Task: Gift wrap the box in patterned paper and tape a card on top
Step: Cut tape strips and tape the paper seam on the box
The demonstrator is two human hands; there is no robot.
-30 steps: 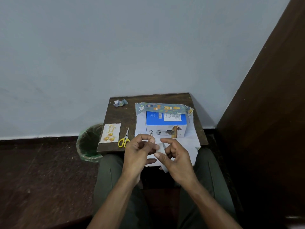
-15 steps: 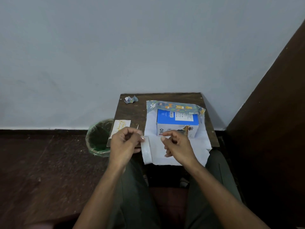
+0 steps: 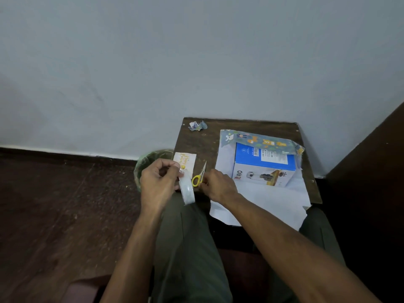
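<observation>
Both hands are shifted left since the earlier frame, now at the table's point(image 3: 197, 142) front-left corner. A tape roll point(image 3: 187, 190) is gripped by the curled fingers of the left hand point(image 3: 157, 183). The right hand point(image 3: 218, 184) is curled at the yellow scissors point(image 3: 198, 177); whether they are gripped cannot be told. The box point(image 3: 263, 166) is seated on the patterned paper point(image 3: 261, 197) toward the right edge. The card point(image 3: 185, 161) is seen at the left edge.
</observation>
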